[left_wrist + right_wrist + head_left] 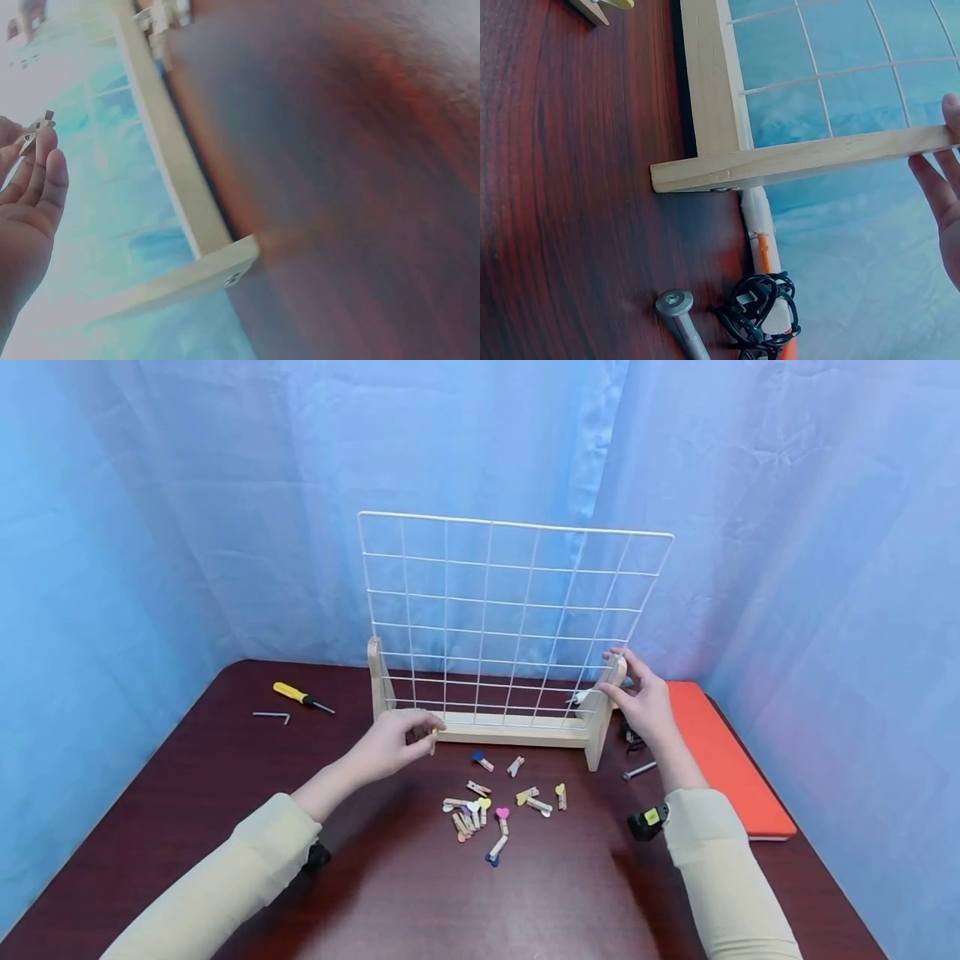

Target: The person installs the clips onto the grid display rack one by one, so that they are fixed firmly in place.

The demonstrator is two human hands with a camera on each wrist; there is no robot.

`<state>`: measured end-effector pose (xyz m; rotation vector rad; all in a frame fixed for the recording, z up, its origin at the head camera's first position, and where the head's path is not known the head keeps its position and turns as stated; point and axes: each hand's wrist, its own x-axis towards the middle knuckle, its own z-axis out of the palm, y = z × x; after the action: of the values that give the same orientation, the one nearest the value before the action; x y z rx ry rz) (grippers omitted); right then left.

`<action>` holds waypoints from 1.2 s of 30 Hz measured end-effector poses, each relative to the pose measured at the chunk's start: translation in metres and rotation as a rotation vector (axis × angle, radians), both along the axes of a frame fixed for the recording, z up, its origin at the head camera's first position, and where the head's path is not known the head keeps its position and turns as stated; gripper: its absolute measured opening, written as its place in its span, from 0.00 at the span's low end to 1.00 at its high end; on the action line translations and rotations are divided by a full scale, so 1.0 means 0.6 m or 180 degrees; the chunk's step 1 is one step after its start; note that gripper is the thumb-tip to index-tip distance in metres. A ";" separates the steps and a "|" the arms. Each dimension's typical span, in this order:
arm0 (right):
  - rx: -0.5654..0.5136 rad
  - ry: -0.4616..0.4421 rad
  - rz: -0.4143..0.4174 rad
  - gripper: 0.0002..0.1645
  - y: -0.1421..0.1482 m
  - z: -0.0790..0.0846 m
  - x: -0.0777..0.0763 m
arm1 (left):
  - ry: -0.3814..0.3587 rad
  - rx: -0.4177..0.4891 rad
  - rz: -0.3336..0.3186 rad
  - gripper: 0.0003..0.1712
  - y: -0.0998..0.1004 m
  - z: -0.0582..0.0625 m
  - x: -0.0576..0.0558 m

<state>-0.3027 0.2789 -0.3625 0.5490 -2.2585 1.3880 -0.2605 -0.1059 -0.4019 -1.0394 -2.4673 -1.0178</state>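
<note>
A white wire grid (pixel 485 601) stands in a wooden base with a crossbar (pixel 517 734) and two side uprights. In the head view my right hand (pixel 647 697) holds the top of the right upright (pixel 597 727), thumb in front and fingers behind. My left hand (pixel 390 745) pinches a small wooden clothespin (pixel 37 133) with thumb and fingertips, just in front of the crossbar's left part. A bit of yellow shows on it in the head view. Several clothespins with coloured hearts, one of them a pink-heart clothespin (pixel 502 818), lie scattered on the table before the stand.
A yellow-handled screwdriver (pixel 292 693) and a hex key (pixel 273 716) lie at the left. By the right upright are a bolt (pixel 677 311) and a coiled black cable (pixel 754 319). A flat orange-red box (pixel 723 760) occupies the table's right side. Curtains hang behind.
</note>
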 end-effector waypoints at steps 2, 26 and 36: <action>0.0033 0.0019 -0.0011 0.32 0.002 0.000 -0.001 | -0.0068 0.0253 0.0161 0.10 -0.009 0.015 0.000; 0.0141 -0.0033 0.0026 0.32 0.017 -0.002 -0.007 | 0.0082 0.2954 0.1705 0.14 -0.087 0.134 -0.050; 0.0218 -0.0066 -0.0018 0.32 0.020 -0.003 -0.007 | -0.0323 0.3189 0.1876 0.14 -0.074 0.130 -0.069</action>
<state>-0.3072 0.2910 -0.3645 0.5523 -2.3296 1.3236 -0.3018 -0.1503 -0.3240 0.0512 -1.6955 -1.7574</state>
